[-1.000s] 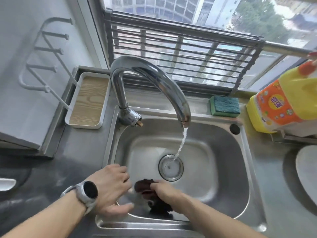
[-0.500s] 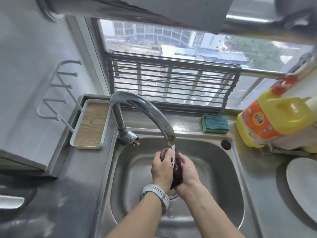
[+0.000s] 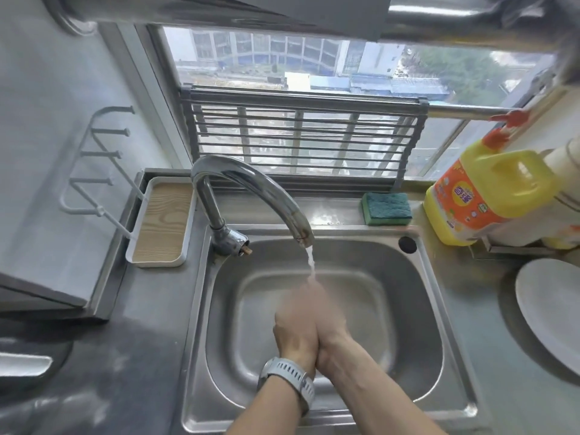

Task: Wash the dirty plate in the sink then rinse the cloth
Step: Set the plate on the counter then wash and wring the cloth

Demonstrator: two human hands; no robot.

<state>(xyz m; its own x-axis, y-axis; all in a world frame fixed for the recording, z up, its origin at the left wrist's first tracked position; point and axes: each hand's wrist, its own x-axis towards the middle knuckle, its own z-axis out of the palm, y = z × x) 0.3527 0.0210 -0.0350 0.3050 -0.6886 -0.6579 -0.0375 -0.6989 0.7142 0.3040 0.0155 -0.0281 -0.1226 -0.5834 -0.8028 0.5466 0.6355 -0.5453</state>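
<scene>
Steel sink [image 3: 417, 312]: two hands, left [image 3: 295, 324] and right [image 3: 329, 321], pressed together under one tap [image 3: 251, 189]; grip unclear.

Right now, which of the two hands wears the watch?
The left hand, pressed against the right hand under the tap stream; its wrist carries a grey watch, the right wrist is bare.

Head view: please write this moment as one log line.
hands: left and right pressed together under tap stream | cloth: not visible | plate: on counter
</scene>
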